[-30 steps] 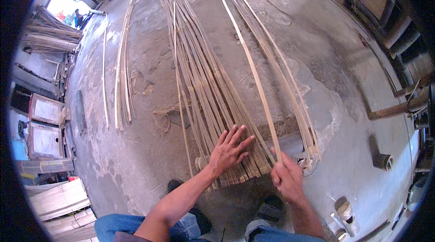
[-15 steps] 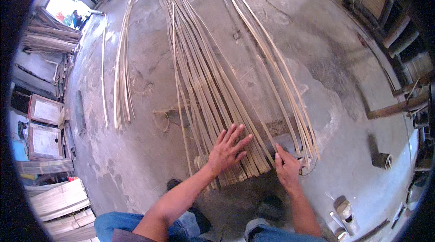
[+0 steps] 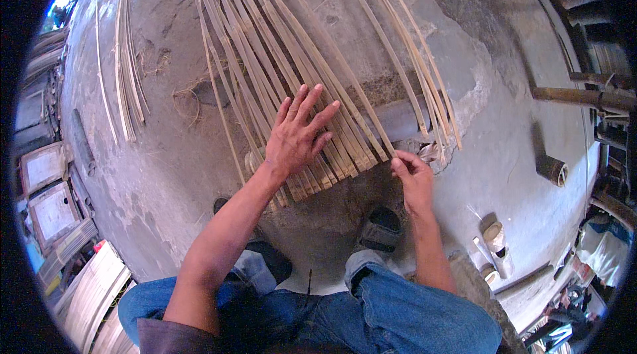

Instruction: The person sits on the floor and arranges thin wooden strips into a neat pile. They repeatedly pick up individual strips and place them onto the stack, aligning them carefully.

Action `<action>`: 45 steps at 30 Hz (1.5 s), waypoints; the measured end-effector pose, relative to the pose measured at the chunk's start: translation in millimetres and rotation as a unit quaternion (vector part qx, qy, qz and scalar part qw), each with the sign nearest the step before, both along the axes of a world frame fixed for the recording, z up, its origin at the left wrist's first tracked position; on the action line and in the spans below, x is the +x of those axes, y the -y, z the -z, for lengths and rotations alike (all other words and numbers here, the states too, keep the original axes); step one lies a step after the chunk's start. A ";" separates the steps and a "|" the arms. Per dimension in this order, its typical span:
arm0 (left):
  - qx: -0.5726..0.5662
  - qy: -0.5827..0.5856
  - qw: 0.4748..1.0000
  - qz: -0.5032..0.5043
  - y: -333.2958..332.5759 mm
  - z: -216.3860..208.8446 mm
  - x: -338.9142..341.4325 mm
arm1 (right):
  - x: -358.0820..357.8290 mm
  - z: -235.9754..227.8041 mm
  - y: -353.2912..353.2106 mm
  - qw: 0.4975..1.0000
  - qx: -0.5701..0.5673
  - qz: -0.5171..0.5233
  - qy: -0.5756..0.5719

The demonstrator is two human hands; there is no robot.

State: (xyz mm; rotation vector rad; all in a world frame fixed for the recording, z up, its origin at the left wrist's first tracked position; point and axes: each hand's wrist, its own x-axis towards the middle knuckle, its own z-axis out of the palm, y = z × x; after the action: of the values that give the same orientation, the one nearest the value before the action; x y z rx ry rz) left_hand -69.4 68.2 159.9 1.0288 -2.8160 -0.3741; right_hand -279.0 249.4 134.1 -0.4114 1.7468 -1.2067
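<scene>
A fan of long, pale bamboo strips (image 3: 262,42) lies on the concrete floor before me, its cut near ends roughly lined up. My left hand (image 3: 296,130) rests on these strips with its fingers spread. At the fan's right edge, my right hand (image 3: 415,181) pinches the near end of one outer bamboo strip (image 3: 380,134) between thumb and fingers. Beneath the strips, a grey rounded bar or tube (image 3: 400,120) partly shows. Farther right lies a smaller group of bamboo strips (image 3: 424,85), apart from the fan.
To the left lie a thin bundle of strips (image 3: 125,55) and a single strip (image 3: 103,78). A short bamboo tube (image 3: 551,169) and cut bamboo pieces (image 3: 494,238) are at the right, below a pole (image 3: 584,97). My sandalled foot (image 3: 381,229) is near the strip ends.
The view has tilted down, so the strips and hands appear higher. My right hand has closed on the end of the outer strip. My left hand stays spread on the fan.
</scene>
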 end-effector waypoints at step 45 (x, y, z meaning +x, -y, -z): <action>-0.013 -0.017 0.996 -0.086 -1.0 10.8 5.9 | 68.2 -2.1 1.2 0.970 0.026 0.071 0.230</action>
State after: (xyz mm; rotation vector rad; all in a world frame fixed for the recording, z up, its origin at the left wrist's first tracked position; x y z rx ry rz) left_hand -63.5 69.2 149.1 1.2339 -2.6689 -0.3309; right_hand -210.8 248.2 136.1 0.0292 1.4164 -1.2371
